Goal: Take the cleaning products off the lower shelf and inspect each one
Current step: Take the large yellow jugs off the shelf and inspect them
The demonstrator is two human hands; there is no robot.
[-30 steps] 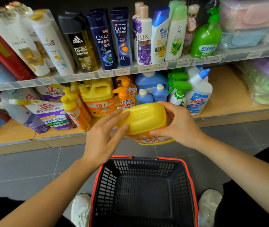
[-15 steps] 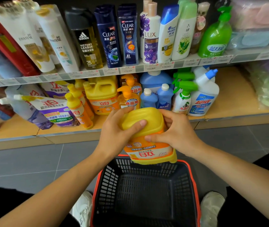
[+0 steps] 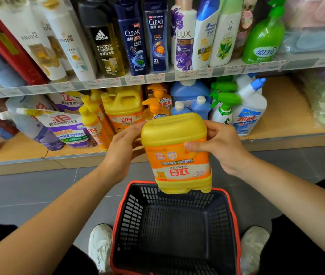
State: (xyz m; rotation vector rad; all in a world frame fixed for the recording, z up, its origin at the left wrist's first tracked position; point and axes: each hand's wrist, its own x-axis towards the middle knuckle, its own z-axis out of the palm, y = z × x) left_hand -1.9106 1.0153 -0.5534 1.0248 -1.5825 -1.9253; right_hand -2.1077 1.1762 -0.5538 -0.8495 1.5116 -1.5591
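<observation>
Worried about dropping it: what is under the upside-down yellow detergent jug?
The black plastic basket with a red rim; the yellow detergent jug hides part of its far rim.

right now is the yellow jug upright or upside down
Upside down: the yellow jug has its label print inverted and flat base uppermost, gripped by the left hand and right hand.

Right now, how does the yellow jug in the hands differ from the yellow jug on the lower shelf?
The held jug is upside down, its label inverted; the shelf jug stands upright, cap up. The held jug is gripped by the left hand and right hand above the basket; the shelf jug sits untouched on the lower shelf. Both are yellow with the same orange label.
</observation>
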